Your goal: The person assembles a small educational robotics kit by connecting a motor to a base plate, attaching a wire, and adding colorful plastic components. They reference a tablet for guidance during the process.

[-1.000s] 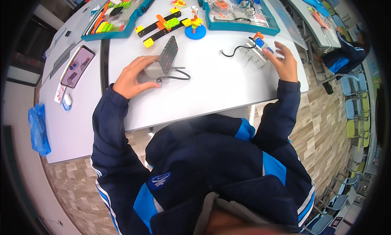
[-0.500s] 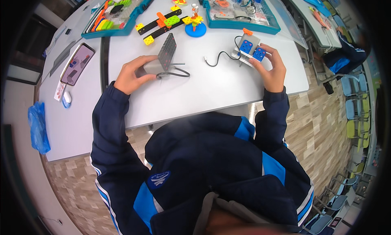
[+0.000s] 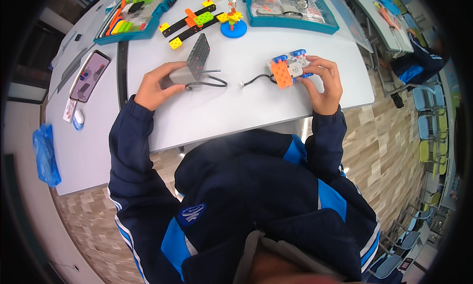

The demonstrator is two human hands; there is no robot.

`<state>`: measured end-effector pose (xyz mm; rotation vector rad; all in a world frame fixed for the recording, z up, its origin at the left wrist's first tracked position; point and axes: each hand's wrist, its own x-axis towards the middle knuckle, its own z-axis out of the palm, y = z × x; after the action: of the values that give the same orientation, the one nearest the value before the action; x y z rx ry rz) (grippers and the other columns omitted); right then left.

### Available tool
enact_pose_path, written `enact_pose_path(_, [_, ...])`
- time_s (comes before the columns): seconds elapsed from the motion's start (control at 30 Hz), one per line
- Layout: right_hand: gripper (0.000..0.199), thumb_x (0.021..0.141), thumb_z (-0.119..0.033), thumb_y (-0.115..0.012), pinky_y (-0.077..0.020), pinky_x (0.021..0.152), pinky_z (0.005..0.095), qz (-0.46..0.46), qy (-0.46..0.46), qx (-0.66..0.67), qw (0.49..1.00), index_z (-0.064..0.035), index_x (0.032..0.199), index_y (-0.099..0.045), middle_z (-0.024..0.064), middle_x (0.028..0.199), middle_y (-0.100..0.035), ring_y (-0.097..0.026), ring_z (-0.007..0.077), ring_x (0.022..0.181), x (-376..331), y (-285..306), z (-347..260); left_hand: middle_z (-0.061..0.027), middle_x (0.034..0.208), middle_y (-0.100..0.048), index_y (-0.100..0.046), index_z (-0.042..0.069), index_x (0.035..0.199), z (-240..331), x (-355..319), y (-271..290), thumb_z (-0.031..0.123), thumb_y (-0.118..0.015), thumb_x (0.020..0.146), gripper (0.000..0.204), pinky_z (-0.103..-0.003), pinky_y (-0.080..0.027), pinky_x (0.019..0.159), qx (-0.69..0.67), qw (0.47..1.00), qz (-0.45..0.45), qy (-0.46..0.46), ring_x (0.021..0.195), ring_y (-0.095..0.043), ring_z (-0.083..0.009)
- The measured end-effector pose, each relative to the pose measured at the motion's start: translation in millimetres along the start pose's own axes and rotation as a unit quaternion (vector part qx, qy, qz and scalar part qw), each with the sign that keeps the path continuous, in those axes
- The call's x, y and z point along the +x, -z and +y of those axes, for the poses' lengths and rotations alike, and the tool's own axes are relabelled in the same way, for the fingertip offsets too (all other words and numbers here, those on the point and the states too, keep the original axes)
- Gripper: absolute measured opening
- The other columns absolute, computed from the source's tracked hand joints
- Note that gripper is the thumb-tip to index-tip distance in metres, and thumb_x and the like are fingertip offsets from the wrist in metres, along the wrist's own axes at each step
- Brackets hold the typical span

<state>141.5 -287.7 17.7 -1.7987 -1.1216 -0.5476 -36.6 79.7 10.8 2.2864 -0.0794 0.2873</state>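
My left hand (image 3: 158, 86) grips a grey motor-like block (image 3: 181, 76) above the white table. Fixed to that block is a black perforated plate (image 3: 198, 56), standing on edge, with a thin metal shaft and a looped black cable (image 3: 217, 79) beside it. Between the thumb and fingers of my right hand (image 3: 325, 84) is a small building-kit assembly: a grey motor body (image 3: 295, 69), an orange perforated plate (image 3: 282, 74) and blue connectors (image 3: 297, 53). Its black cable ends in a small white plug (image 3: 241, 84). The two pieces are apart.
Behind my hands lie a black-beam model (image 3: 193, 25) with orange, green and yellow parts, and a small figure on a blue disc (image 3: 233, 29). Teal cases of parts (image 3: 129, 37) (image 3: 295, 24) stand farther back. Leftward are a lit phone (image 3: 90, 76) and blue plastic bag (image 3: 47, 156).
My right hand has turned the assembly over, so the orange plate now faces left and toward me. My left hand keeps its grip on the grey block, shifted slightly left in view.
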Motion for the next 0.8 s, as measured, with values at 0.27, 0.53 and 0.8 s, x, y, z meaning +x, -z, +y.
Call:
enact_pose_path(0.27, [0.034, 0.069, 0.019, -0.059, -0.0546, 0.094, 0.0347, -0.058, -0.115, 0.142, 0.981, 0.0036, 0.1, -0.063, 0.0148, 0.113, -0.061, -0.063, 0.0279, 0.112, -7, -1, 9, -0.0137, 0.123, -0.065, -0.061, 0.002, 0.125, 2, 0, 1, 0.012, -0.079, 0.077, 0.052, -0.033, -0.045, 0.099, 0.014, 1.0, -0.001, -0.006, 0.113, -0.063, -0.0255])
enact_pose_path(0.53, [0.025, 0.081, -0.001, -0.064, -0.0487, 0.098, 0.038, -0.102, -0.098, 0.226, 0.964, 0.0052, 0.105, -0.06, 0.0168, 0.121, -0.057, -0.058, 0.0257, 0.115, -11, -4, 26, -0.0121, 0.122, -0.064, -0.059, 0.005, 0.128, 8, -1, 2, 0.01, -0.077, 0.08, 0.052, -0.032, -0.047, 0.096, -0.027, 0.999, -0.035, 0.015, 0.111, -0.062, -0.0211])
enact_pose_path(0.8, [0.036, 0.074, 0.012, -0.047, -0.0438, 0.105, 0.0413, -0.167, -0.125, 0.278, 0.938, 0.006, 0.106, -0.061, 0.0181, 0.121, -0.06, -0.058, 0.0295, 0.12, 20, -24, -2, -0.0098, 0.108, -0.067, -0.063, 0.014, 0.119, -2, 2, -10, 0.037, -0.079, 0.081, 0.047, -0.03, -0.05, 0.085, -0.064, 0.998, -0.002, 0.025, 0.094, -0.063, -0.019])
